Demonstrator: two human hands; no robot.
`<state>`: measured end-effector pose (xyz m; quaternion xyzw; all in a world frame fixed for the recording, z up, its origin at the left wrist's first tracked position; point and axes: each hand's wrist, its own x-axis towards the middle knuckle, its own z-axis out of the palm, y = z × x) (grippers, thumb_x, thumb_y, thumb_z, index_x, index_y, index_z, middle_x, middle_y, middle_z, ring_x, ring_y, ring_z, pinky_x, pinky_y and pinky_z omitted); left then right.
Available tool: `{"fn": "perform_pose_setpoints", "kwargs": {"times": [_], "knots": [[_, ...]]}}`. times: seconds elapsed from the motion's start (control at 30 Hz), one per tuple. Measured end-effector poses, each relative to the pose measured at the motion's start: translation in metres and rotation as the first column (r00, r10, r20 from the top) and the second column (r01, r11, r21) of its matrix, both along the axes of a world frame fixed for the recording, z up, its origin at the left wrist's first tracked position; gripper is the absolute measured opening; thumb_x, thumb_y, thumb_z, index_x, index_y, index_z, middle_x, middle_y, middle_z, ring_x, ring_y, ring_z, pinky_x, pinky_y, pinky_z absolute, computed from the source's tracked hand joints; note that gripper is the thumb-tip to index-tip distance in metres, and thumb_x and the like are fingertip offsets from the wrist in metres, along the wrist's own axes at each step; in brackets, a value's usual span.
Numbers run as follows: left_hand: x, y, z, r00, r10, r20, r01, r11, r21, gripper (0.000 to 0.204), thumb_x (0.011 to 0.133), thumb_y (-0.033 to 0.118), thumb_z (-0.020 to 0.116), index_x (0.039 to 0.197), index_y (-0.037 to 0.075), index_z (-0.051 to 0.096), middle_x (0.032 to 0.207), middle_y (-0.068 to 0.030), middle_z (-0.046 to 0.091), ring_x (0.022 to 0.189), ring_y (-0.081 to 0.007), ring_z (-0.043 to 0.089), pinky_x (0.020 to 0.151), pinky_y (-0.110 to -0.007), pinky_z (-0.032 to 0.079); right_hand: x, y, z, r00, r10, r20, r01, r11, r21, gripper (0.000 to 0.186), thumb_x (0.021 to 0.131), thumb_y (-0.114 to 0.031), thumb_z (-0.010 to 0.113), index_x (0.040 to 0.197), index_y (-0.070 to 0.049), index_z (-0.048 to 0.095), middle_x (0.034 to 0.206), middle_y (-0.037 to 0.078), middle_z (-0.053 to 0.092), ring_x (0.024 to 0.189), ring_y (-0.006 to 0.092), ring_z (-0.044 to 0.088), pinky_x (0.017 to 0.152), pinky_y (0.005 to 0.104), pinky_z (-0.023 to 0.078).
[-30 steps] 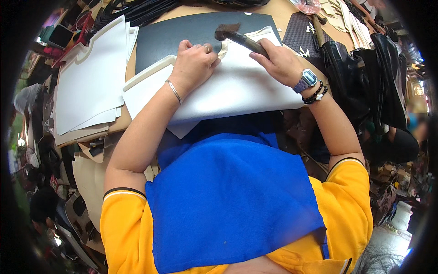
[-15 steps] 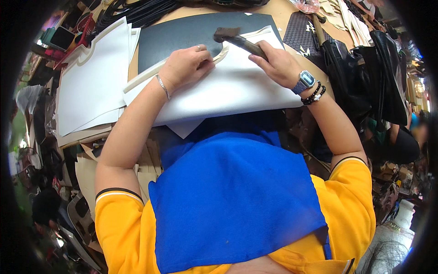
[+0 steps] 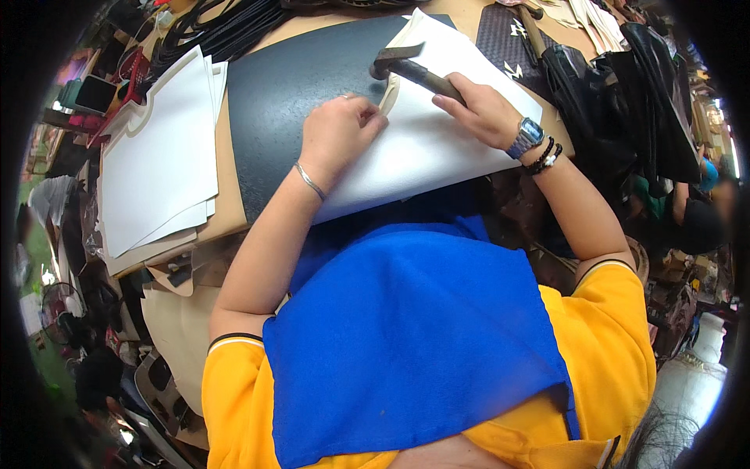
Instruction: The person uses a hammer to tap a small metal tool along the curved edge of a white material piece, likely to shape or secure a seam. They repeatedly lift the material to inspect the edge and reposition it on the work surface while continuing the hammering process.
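A white sheet (image 3: pixel 437 148) with a beige turned edge, perhaps leather, lies slanted across a dark board (image 3: pixel 289 94). My left hand (image 3: pixel 341 134) is closed, its fingers pinching the sheet at the curved part of that edge. In my right hand (image 3: pixel 486 113) is a hammer (image 3: pixel 424 76), gripped by its handle. The hammer's metal head hovers just above and beside the curved edge, close to my left fingertips. Part of the sheet is hidden under my left hand.
White cut pieces (image 3: pixel 164 141) lie stacked on the table's left. Black straps (image 3: pixel 219 31) are heaped at the back left. On the right are a black textured piece (image 3: pixel 504 35), a second wooden handle (image 3: pixel 531 33) and black bag-like goods (image 3: pixel 582 102).
The white sheet has turned and shifted right, uncovering more dark board at the left. My left hand has moved slightly right and nearer. The hammer stays near the curved edge.
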<state>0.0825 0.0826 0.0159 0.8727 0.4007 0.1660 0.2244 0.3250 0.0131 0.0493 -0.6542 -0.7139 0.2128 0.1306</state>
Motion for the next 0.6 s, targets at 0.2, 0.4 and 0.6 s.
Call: {"fn": "perform_pose_setpoints", "kwargs": {"times": [0.2,0.4,0.6], "knots": [[0.0,-0.003,-0.014,0.992,-0.103,-0.079,0.12,0.957,0.262,0.021,0.085,0.025,0.068,0.096,0.008,0.071,0.096,-0.0091,0.067,0.08,-0.0292,0.067,0.074,-0.04,0.055,-0.006,-0.014,0.01,0.99,-0.031,0.137,0.027,0.999,0.025,0.036,0.098,-0.041,0.051,0.106,-0.005,0.052,0.075,0.022,0.064,0.073,0.041,0.064,0.067,0.0481,0.05],[-0.014,0.003,-0.006,0.985,-0.127,0.118,0.126,0.992,0.017,0.019,0.083,0.018,0.071,0.094,0.003,0.072,0.091,-0.0142,0.067,0.081,-0.0312,0.067,0.077,-0.038,0.054,-0.01,-0.023,0.006,0.999,-0.017,-0.031,0.018,0.998,0.06,0.036,0.098,-0.04,0.051,0.104,-0.004,0.05,0.078,0.023,0.064,0.075,0.0428,0.064,0.069,0.0488,0.05],[-0.023,0.0,0.0,0.99,-0.103,0.099,0.111,0.99,-0.081,0.017,0.082,0.017,0.073,0.091,0.003,0.072,0.089,-0.0141,0.068,0.08,-0.0299,0.067,0.076,-0.037,0.054,-0.02,-0.03,0.007,0.992,-0.052,0.111,0.059,0.997,-0.057,0.03,0.098,-0.034,0.053,0.103,-0.005,0.049,0.074,0.022,0.061,0.071,0.0412,0.062,0.064,0.0449,0.048]]}}
